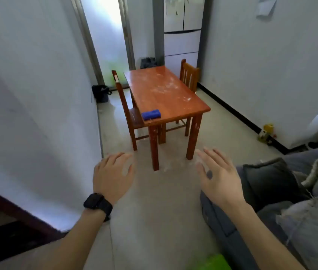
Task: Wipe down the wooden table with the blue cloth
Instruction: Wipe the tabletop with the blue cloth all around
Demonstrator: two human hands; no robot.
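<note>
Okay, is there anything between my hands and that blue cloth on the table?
Nothing visible. The blue cloth lies folded at the near left corner of the wooden table. Only bare floor separates it from the left hand and right hand, both empty.

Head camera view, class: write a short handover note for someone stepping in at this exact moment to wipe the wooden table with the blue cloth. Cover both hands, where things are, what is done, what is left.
Left hand: open, empty, held out in front, watch on the wrist.
Right hand: open, empty, fingers spread.
Blue cloth: folded, lying on the near left corner of the wooden table.
The table stands ahead across the floor, beyond both hands, with a chair on each side.
Done: nothing; white smears still cover the top.
Left: walk up, pick up the cloth, wipe the whole top.
</note>
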